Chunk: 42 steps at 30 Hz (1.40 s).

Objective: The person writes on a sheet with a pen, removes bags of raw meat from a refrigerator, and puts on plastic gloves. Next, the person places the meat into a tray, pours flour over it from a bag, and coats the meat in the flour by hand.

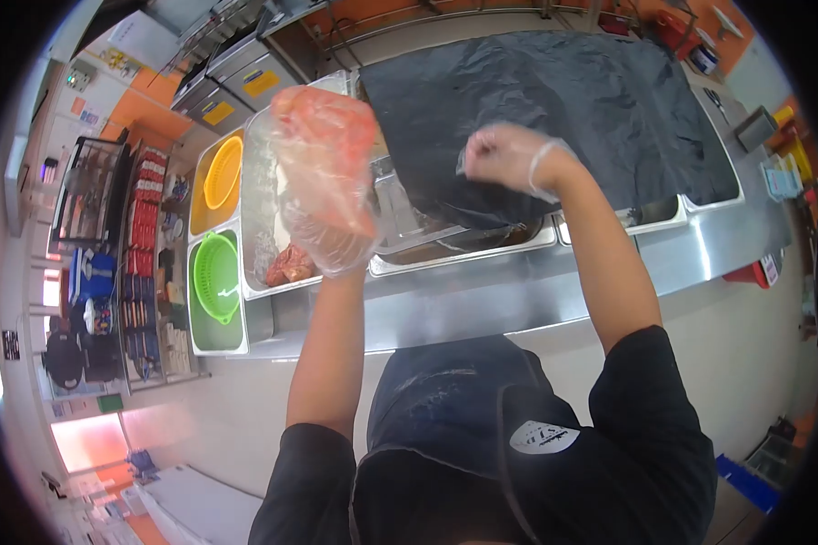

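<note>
In a clear plastic glove, my left hand [334, 243] is closed around a clear plastic bag [325, 136] with orange-red contents. The bag hangs over a metal tray [256, 241] dusted with white powder. Beneath my left hand, a reddish-brown piece of raw meat [289, 265] lies at the tray's near end. My right hand [511, 160], also gloved, is above a black plastic sheet [600, 118]. Its fingers are curled together and slightly blurred; whatever they may pinch is too small to make out.
Left of the tray sit a green basket [216, 277] and a yellow basket [223, 173] in metal pans. The black sheet covers much of the steel counter [482, 304], with metal pans [509, 250] partly showing under its edge. Scissors [716, 102] lie far right.
</note>
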{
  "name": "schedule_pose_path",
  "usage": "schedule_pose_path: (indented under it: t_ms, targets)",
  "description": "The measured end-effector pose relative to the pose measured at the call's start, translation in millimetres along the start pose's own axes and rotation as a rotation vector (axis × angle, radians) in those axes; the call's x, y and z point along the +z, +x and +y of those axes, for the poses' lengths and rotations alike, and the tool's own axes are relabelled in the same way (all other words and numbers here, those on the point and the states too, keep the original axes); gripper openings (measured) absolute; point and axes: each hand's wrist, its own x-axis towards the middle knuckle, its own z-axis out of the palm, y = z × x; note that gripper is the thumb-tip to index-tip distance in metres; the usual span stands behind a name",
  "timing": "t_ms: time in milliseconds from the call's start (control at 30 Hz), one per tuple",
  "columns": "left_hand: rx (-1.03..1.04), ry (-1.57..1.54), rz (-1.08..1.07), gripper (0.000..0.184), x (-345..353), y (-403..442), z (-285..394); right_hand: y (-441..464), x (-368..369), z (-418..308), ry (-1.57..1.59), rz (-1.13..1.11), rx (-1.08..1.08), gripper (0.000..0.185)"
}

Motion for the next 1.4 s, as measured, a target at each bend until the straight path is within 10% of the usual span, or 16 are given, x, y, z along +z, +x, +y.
schedule_pose_path:
  t_ms: [100, 167, 267, 367, 467, 700, 967, 1067, 1267, 1400]
  targets:
    - [0.385, 0.751, 0.008, 0.051, -7.5, -19.7, -43.3, -22.6, 34.0, -9.2, -0.468, 0.109, -0.222, 0.057]
    - [0.385, 0.673, -0.006, 0.049, -0.4, -29.5, -44.1, -18.5, 41.6, -32.9, -0.745, -0.088, -0.050, 0.053]
    - [-0.074, 0.024, -0.109, 0.045, 27.0, -25.0, -7.3, -9.9, 40.8, -36.6, -0.560, -0.080, 0.169, 0.044]
    - [0.133, 0.259, -0.158, 0.043, 30.4, -26.8, -9.4, 4.9, 30.1, 32.4, -0.097, 0.110, -0.048, 0.040]
    - [0.211, 0.430, -0.261, 0.042, 32.7, -33.2, 2.8, -7.9, 9.1, 22.0, 0.535, 0.326, 0.268, 0.041]
    - [-0.229, 1.021, -0.991, 0.026, 65.6, -33.4, 0.0, -24.4, -24.2, 6.2, 0.025, 0.312, 0.153, 0.036]
    - [-0.581, 0.884, -1.076, 0.042, 101.9, -25.7, -4.3, -53.4, -5.4, 13.9, -0.432, 0.433, -0.257, 0.023]
    - [-0.184, 0.905, -1.313, 0.045, 62.1, -23.5, 44.0, -83.2, 13.2, 3.0, -0.417, 0.301, -0.197, 0.031]
    - [-0.078, 0.606, -0.588, 0.035, -52.2, -144.9, 114.4, -177.0, 76.6, -21.5, -0.498, 0.570, -0.236, 0.030]
    - [-0.389, 0.651, -0.812, 0.032, -144.0, -308.2, 62.0, -268.6, 153.8, 50.3, -0.254, 0.544, -0.037, 0.029]
